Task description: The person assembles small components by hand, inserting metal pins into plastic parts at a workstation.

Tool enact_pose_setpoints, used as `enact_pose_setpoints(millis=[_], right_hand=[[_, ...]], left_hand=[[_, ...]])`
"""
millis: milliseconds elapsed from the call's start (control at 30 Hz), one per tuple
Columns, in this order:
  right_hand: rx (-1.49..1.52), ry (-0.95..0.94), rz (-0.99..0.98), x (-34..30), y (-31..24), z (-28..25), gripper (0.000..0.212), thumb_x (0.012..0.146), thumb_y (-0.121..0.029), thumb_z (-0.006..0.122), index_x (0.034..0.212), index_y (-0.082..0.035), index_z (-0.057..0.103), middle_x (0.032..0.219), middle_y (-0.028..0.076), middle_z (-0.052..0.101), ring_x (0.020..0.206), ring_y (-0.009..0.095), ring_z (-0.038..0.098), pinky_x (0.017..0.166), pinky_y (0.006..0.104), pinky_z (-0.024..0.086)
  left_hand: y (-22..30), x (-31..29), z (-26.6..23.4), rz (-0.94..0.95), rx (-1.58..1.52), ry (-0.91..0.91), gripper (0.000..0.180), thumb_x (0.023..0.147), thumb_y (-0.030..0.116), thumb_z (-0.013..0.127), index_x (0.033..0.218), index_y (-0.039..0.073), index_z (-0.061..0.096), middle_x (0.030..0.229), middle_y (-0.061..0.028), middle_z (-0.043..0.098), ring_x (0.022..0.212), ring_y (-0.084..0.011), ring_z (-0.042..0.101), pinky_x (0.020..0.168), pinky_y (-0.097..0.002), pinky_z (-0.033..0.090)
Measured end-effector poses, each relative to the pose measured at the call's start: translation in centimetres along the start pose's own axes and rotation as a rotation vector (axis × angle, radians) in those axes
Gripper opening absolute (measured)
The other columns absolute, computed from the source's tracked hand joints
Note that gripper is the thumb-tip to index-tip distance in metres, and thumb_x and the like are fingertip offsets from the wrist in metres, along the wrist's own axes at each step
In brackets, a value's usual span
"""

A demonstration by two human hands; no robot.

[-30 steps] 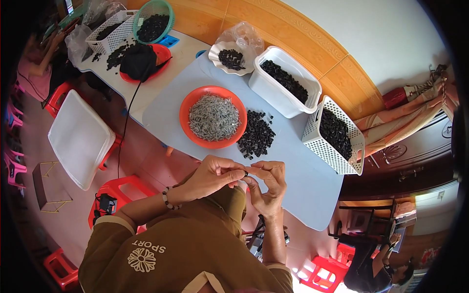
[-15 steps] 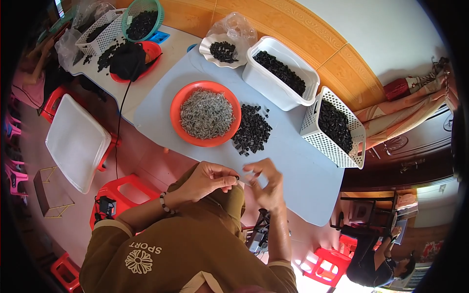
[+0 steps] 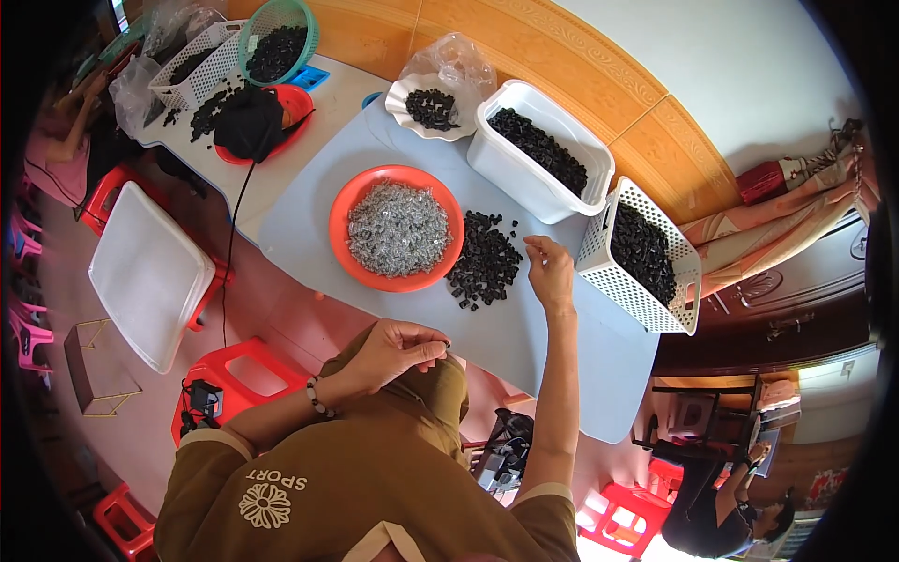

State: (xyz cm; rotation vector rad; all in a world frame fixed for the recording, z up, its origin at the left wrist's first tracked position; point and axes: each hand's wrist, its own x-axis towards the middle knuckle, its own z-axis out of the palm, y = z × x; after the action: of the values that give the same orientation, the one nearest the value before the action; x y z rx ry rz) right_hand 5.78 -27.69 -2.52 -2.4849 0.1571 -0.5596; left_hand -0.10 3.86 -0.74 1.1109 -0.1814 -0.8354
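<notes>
My left hand [image 3: 405, 352] is closed in a pinch above my lap, with a small black piece [image 3: 447, 344] at its fingertips. Over the light blue table [image 3: 393, 318], my right hand [image 3: 551, 273] reaches out just right of a heap of small black plastic pieces [image 3: 484, 260]. Its thumb and fingers are drawn together, and whatever may be between them is too small to make out. Left of the heap, a red-orange bowl [image 3: 339, 253] holds a mound of small clear plastic pieces [image 3: 397, 228].
Black parts fill a white tub [image 3: 496, 164], a white perforated basket [image 3: 599, 253] and a scalloped dish [image 3: 398, 108] along the far side. Another table at left bears a green basket [image 3: 309, 42] and a black cap [image 3: 245, 124]. A red stool [image 3: 220, 398] stands beside me; people sit farther off.
My right hand has left the spot beside my left hand and moved forward and right over the table, next to the black heap. My left hand stays pinched in nearly the same place.
</notes>
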Motion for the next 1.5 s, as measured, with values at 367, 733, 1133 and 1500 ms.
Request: enact_pose_setpoints(millis=[367, 733, 1133, 1500], right_hand=[[-0.218, 0.030, 0.017, 4.2, -0.6, 2.8, 0.017, 0.086, -0.009, 0.061, 0.099, -0.012, 0.072, 0.087, 0.014, 0.067, 0.087, 0.036, 0.064, 0.076, 0.0455, 0.051], [-0.141, -0.042, -0.122, 2.5, 0.4, 2.4, 0.010, 0.085, -0.007, 0.059, 0.088, -0.004, 0.068, 0.085, 0.018, 0.067, 0.085, 0.039, 0.062, 0.077, 0.0468, 0.049], [-0.021, -0.051, -0.128, 1.5, 0.3, 1.9, 0.008, 0.082, 0.002, 0.063, 0.089, 0.001, 0.066, 0.079, 0.016, 0.065, 0.071, 0.029, 0.064, 0.066, 0.0370, 0.051], [1.096, -0.131, 0.364, -6.2, -10.9, -2.1, 0.013, 0.089, 0.003, 0.063, 0.101, 0.000, 0.064, 0.083, 0.005, 0.065, 0.070, 0.011, 0.058, 0.066, 0.0244, 0.048]], left_hand=[[0.1, 0.1, -0.3, -0.003, 0.000, -0.035, 0.022, 0.092, 0.013, 0.069, 0.108, -0.002, 0.070, 0.087, -0.0070, 0.071, 0.070, -0.0082, 0.062, 0.065, -0.0222, 0.051], [-1.1, 0.4, -0.6, 0.103, -0.055, -0.085, 0.022, 0.090, 0.012, 0.070, 0.105, -0.005, 0.070, 0.082, -0.0031, 0.067, 0.070, -0.0059, 0.058, 0.064, -0.0220, 0.048], [0.4, -0.6, 0.3, 0.078, 0.051, -0.041, 0.025, 0.091, 0.017, 0.071, 0.107, -0.002, 0.071, 0.081, -0.0002, 0.068, 0.068, -0.0046, 0.056, 0.063, -0.0207, 0.048], [2.3, 0.3, 1.2, 0.248, 0.093, 0.056, 0.021, 0.091, 0.006, 0.067, 0.109, -0.005, 0.067, 0.087, -0.0039, 0.069, 0.075, -0.0070, 0.065, 0.066, -0.0217, 0.054]])
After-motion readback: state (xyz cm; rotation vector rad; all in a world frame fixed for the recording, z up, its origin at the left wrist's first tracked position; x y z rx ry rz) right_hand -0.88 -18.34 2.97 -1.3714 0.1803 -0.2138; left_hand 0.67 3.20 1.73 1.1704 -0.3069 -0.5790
